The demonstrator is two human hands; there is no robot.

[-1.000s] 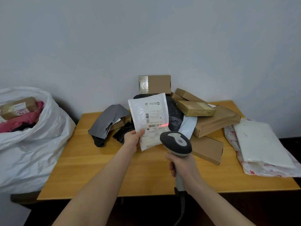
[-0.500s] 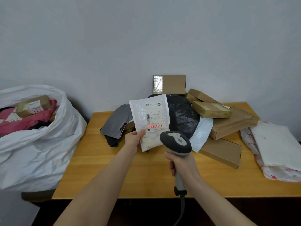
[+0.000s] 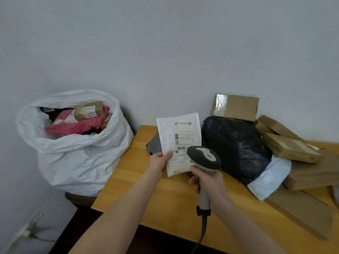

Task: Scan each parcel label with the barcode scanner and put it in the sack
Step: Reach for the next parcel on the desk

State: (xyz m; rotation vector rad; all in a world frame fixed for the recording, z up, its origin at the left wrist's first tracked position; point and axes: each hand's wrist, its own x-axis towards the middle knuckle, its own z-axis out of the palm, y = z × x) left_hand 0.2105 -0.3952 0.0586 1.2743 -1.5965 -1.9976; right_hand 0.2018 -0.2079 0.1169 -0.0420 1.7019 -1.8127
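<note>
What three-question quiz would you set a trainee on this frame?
1. Which hand grips the barcode scanner? A left, B right, C neither.
2. True or false: the white parcel lies inside the sack.
3. Fill in: the sack stands off the table's ___ end.

Key:
1. B, the right hand.
2. False: the left hand pinches it above the table.
3. Left.
</note>
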